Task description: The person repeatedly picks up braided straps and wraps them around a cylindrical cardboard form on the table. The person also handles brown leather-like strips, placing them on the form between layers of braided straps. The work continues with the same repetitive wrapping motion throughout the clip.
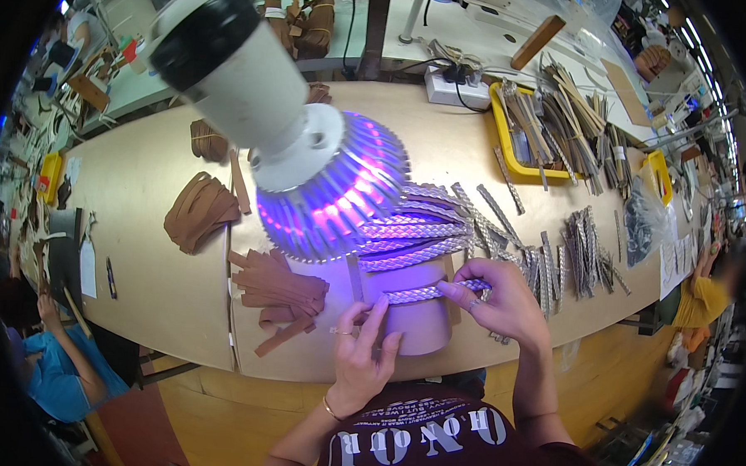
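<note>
A silver-grey braided strap (413, 296) lies across a rounded tan block (419, 328) at the table's front edge. My right hand (503, 299) pinches this strap near its right end, which runs on under the fingers. At the strap's left end, my left hand (361, 353) reaches up with a fingertip against it or just beside it; the thumb stands apart from the fingers. Just beyond, several more braided straps (414, 253) lie bunched side by side, lit violet. Part of that bunch is hidden by a large lamp (341, 190) with a ribbed, glowing head.
Brown strip bundles (201, 213) and loose brown strips (281, 287) lie left of the lamp. More braided pieces (586, 251) spread to the right. A yellow tray (504, 126) of strips and a white power strip (456, 88) stand farther back. People sit at both sides.
</note>
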Tool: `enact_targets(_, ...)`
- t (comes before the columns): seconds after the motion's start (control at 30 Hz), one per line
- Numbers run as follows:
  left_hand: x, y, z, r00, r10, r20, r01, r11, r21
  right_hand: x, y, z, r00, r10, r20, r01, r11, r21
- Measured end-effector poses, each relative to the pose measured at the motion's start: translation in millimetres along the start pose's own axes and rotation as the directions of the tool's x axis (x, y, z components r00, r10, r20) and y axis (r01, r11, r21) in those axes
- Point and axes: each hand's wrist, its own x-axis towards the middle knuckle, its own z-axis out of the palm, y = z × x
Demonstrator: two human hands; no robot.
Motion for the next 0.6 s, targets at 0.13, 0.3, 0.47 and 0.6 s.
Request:
enact_targets(0.13, 1, -2, 2, 0.998, 0.057, -0.029, -0.055, 0.997, 0.051, 8, 13, 9, 0.999, -0.026, 0.022, 0.023, 0.991, 0.131)
enact_targets(0.3, 1, 0, -2, 1.000, 0.028, -0.008, -0.027, 0.996, 0.091, 9, 13, 10, 0.994, 0.049, 0.098, -0.066, 0.983, 0.174)
enact_targets(0.47, 1, 6, -9, 0.981, 0.157, -0.119, -0.116, 0.949, 0.292, 3, -15, 18, 0.985, -0.175, 0.001, 0.175, 0.984, -0.018)
enact_targets(0.6, -1, 12, -8, 0.985, 0.170, 0.023, -0.170, 0.953, 0.252, 7, -30, 27, 0.981, -0.189, -0.038, 0.184, 0.977, -0.105)
